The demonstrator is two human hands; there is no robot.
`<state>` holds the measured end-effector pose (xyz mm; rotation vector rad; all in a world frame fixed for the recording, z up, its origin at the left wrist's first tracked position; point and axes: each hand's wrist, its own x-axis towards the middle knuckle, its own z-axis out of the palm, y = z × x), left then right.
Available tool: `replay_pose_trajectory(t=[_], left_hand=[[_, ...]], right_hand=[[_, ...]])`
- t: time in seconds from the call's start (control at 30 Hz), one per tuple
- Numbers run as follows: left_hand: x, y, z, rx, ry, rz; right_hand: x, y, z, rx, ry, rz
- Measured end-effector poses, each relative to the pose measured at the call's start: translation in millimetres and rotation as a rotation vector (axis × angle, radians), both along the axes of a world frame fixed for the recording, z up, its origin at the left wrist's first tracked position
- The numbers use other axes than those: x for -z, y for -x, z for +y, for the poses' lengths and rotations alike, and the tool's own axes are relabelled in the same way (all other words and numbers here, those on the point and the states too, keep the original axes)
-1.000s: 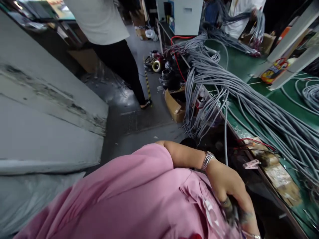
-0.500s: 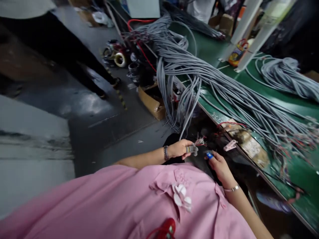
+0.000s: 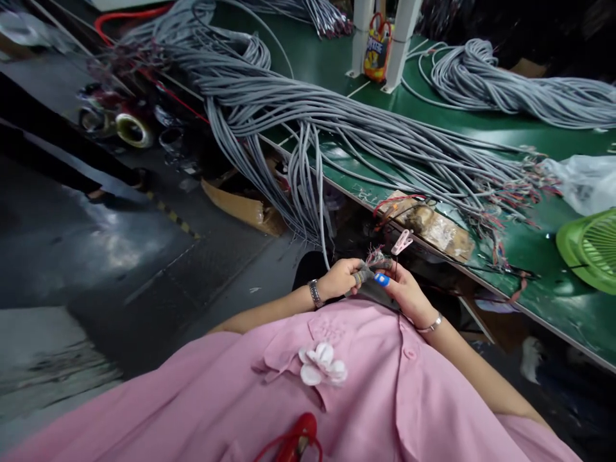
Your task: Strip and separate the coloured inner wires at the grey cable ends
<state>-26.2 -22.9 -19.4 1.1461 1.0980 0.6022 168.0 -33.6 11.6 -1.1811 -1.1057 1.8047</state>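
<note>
My left hand [image 3: 342, 278], with grey coverings on its fingers, pinches the end of a grey cable [image 3: 322, 218] that hangs from the bench edge. Thin red and white wires [image 3: 375, 255] fan out past its fingertips. My right hand [image 3: 407, 290], with blue tape on the thumb, meets the left at these wires, its fingers closed on them. Many more grey cables [image 3: 298, 102] lie in a long bundle across the green bench [image 3: 568, 308], some drooping over its edge.
A pink clip [image 3: 402, 241] and a taped block [image 3: 433, 226] sit at the bench edge. A green fan [image 3: 594, 250] stands at the right. Below are a cardboard box [image 3: 245, 208] and tape rolls [image 3: 135, 130]. A person's legs [image 3: 62, 141] show at left.
My right hand has come in to meet my left hand at the wires. The view has swung right, bringing the green fan and a plastic bag into sight.
</note>
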Motion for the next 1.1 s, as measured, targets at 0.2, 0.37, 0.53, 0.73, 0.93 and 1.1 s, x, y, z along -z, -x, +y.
replay_pose_trajectory(t=[0.2, 0.37, 0.53, 0.73, 0.93, 1.1], left_hand=[[9.1, -10, -2, -0.006, -0.051, 0.061], [17.8, -11, -5, -0.001, -0.136, 0.122], [16.4, -13, -5, -0.027, -0.147, 0.104], [22.3, -10, -9, -0.133, -0.159, -0.104], [23.7, -10, -12, -0.228, -0.154, -0.158], [14.6, -12, -13, -0.266, -0.124, -0.206]], right_hand=[[5.7, 2, -2, 0.078, -0.062, -0.030], [19.6, 4, -3, 0.121, -0.161, -0.236], [20.5, 9, -1, 0.186, -0.178, -0.292], [16.4, 10, -5, 0.222, 0.034, -0.098], [16.2, 12, -4, 0.210, 0.109, -0.016], [15.8, 14, -4, 0.233, 0.216, 0.094]])
